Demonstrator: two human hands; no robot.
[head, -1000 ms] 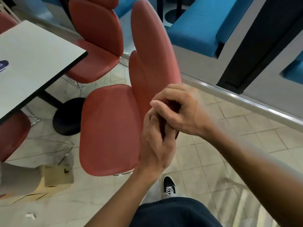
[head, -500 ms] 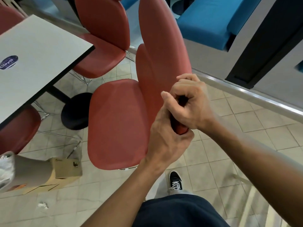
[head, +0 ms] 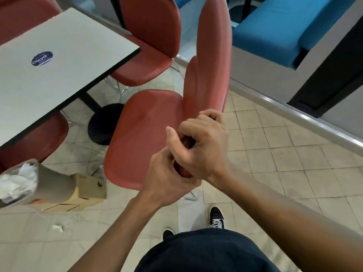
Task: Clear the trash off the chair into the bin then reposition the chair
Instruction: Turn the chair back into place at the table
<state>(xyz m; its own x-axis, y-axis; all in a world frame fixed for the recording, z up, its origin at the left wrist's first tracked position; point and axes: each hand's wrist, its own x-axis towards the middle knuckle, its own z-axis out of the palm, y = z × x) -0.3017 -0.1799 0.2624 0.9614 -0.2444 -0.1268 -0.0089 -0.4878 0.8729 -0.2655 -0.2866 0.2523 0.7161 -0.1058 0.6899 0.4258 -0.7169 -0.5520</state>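
Note:
A red shell chair point(head: 141, 138) stands in the middle, its seat bare and its tall backrest rising to the upper right. Both my hands grip the near edge of the backrest. My left hand point(head: 169, 173) is closed on the lower part of that edge. My right hand point(head: 204, 148) is wrapped over the edge just above it, overlapping the left. A grey bin point(head: 51, 185) sits at the lower left with white crumpled paper point(head: 17, 183) and a plastic fork inside.
A grey table point(head: 59, 65) with a blue sticker stands left on a black round base point(head: 102, 124). More red chairs point(head: 149, 46) surround it. A cardboard box point(head: 90, 189) lies by the bin, paper scraps point(head: 58, 227) on the tiled floor. Blue benches fill the upper right.
The chair has slid toward the table and turned a little with both hands on its backrest. The bin and its white trash have come further into view at the left.

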